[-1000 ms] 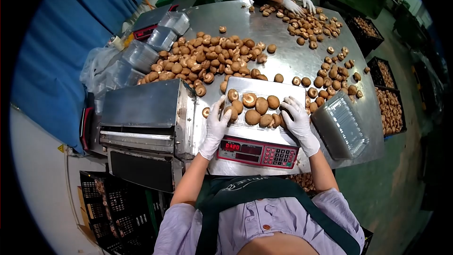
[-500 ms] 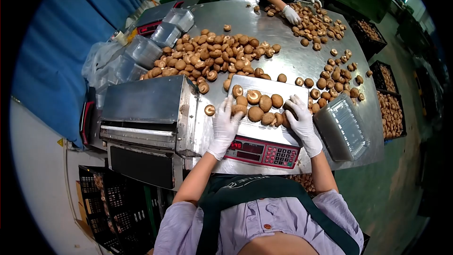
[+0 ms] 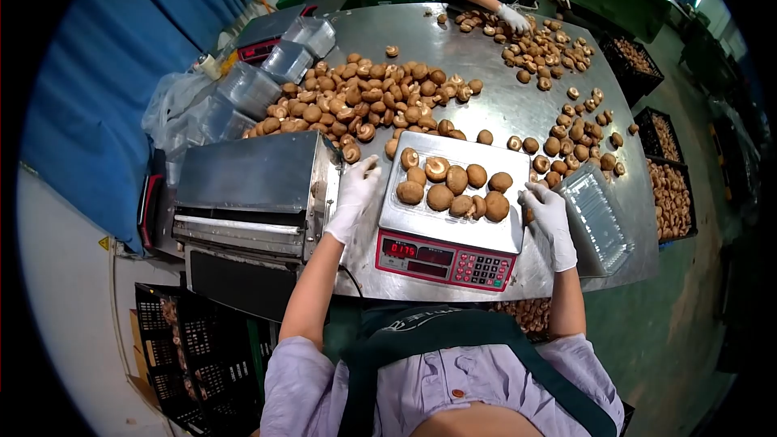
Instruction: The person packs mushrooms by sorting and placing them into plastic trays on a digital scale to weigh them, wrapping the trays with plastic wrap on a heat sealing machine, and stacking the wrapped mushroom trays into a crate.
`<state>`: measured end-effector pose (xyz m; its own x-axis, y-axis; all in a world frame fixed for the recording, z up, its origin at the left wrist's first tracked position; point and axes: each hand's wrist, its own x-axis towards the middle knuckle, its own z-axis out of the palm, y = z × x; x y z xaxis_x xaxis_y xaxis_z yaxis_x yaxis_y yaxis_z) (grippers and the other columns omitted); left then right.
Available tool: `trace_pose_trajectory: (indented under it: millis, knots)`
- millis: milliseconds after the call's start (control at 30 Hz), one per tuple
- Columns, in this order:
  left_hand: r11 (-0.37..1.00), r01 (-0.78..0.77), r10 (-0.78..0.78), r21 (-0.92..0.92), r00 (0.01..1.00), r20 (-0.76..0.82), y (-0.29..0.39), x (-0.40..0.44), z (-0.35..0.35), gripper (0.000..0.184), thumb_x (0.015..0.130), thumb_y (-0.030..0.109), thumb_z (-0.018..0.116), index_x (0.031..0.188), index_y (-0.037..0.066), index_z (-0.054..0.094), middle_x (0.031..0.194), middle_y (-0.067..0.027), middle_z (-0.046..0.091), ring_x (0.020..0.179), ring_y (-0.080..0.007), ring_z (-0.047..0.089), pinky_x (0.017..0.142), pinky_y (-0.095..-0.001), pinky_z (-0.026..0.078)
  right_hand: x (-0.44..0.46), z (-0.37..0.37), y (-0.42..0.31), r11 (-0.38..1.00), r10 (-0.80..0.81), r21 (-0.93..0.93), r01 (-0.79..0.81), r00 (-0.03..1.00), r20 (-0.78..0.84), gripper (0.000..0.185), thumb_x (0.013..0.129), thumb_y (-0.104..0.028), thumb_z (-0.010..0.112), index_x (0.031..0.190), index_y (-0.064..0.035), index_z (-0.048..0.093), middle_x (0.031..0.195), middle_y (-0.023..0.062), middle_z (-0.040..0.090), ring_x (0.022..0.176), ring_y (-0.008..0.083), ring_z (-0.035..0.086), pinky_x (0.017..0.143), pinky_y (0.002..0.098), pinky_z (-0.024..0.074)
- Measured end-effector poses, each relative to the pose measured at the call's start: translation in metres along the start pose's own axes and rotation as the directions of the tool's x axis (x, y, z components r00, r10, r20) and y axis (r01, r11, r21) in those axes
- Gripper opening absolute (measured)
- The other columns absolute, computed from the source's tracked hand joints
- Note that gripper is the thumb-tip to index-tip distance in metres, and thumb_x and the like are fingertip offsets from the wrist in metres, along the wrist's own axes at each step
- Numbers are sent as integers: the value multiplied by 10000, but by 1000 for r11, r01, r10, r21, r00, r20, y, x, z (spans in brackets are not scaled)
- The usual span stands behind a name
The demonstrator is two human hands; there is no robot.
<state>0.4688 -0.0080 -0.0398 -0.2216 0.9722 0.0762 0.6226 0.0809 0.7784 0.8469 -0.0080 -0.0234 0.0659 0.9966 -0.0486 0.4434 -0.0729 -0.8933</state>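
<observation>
Both hands have drawn apart since half a second ago, off the weighing plate to its two sides. My left hand (image 3: 354, 194) is left of the one scale (image 3: 409, 222), clear of its plate, fingers lightly bent; I cannot tell whether anything is under the palm. My right hand (image 3: 550, 217) is just off the plate's right edge, fingers curled, one brown mushroom (image 3: 528, 215) showing at the fingertips; whether I grip it, I cannot tell. About eleven mushrooms (image 3: 439, 197) lie on the plate, and the display (image 3: 402, 248) reads 0175. One stack of clear trays (image 3: 597, 214) stands beside my right hand; at least three more stacks (image 3: 287, 61) are beyond one big heap (image 3: 368, 97). Across the metal table (image 3: 486, 101), two gloved hands of one co-worker (image 3: 513, 18) are near another heap (image 3: 546, 50).
</observation>
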Motion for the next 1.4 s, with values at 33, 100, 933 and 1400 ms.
trace_pose_trajectory:
  millis: [33,100,933,1400]
  knots:
    - [995,73,-67,-74,994,85,-10,10,11,380,830,179,575,1198,86,588,1101,-162,616,1017,-296,589,906,-329,443,2,2,-4,992,65,-110,-55,994,90,351,851,-262,581,1098,-20,635,862,157,686,814,194,670,764,294,501]
    - [998,18,-11,-55,991,137,12,12,16,396,818,138,564,1212,104,582,1116,-160,603,1033,-289,579,908,-324,439,4,9,-15,940,109,-337,-48,980,167,382,823,-323,592,1059,-28,653,806,181,675,778,245,677,742,312,508]
    - [990,26,-24,-139,1000,11,-123,1,-289,602,714,-107,433,1186,212,630,1017,-140,608,947,-224,588,844,-266,448,-31,290,-226,996,-26,-73,53,946,325,233,795,-194,636,842,35,648,675,74,642,601,116,612,551,241,484]
    - [963,-168,174,209,985,-11,-240,44,-384,409,787,174,554,1188,228,618,1267,-123,537,1132,-310,519,985,-348,405,-57,418,-293,913,-98,-341,223,933,347,250,843,-217,583,898,12,666,637,104,648,584,154,637,590,286,505]
